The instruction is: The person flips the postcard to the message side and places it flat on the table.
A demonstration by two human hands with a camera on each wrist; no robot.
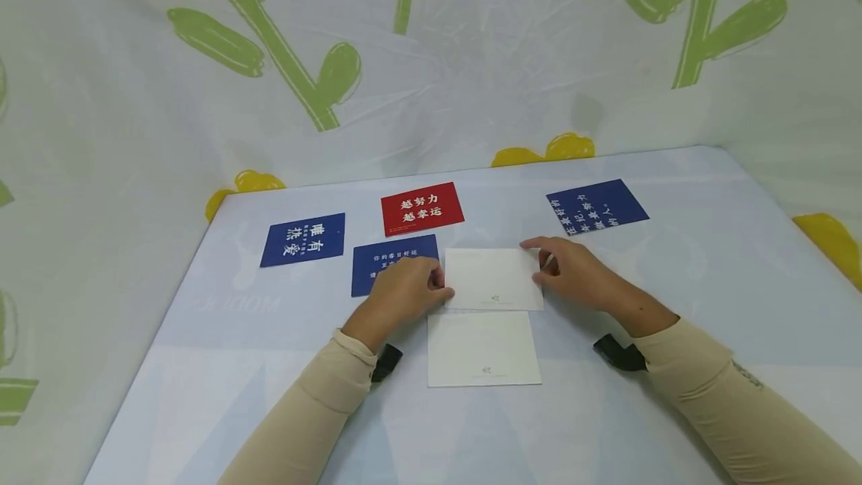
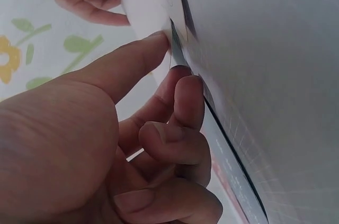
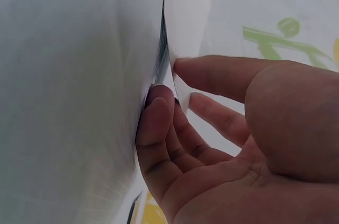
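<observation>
A blank white card [image 1: 494, 275] with a small printed mark near its lower edge lies between my two hands. My left hand [image 1: 406, 289] pinches its left edge, thumb on top and fingertips under the edge. At the opposite edge my right hand [image 1: 572, 268] pinches the same card; in the right wrist view the thumb [image 3: 212, 73] presses the upper face while curled fingers tuck beneath. A second white card [image 1: 483, 350] lies flat just below the first, nearer my body. Partly covered by my left hand is a blue card [image 1: 393, 249] with white characters.
Farther back on the pale table [image 1: 222, 395] lie a red card [image 1: 422, 208], a blue card [image 1: 303, 239] at the left and another blue card [image 1: 595, 206] at the right. Behind the table hangs a white cloth [image 1: 471, 96] printed with green leaves.
</observation>
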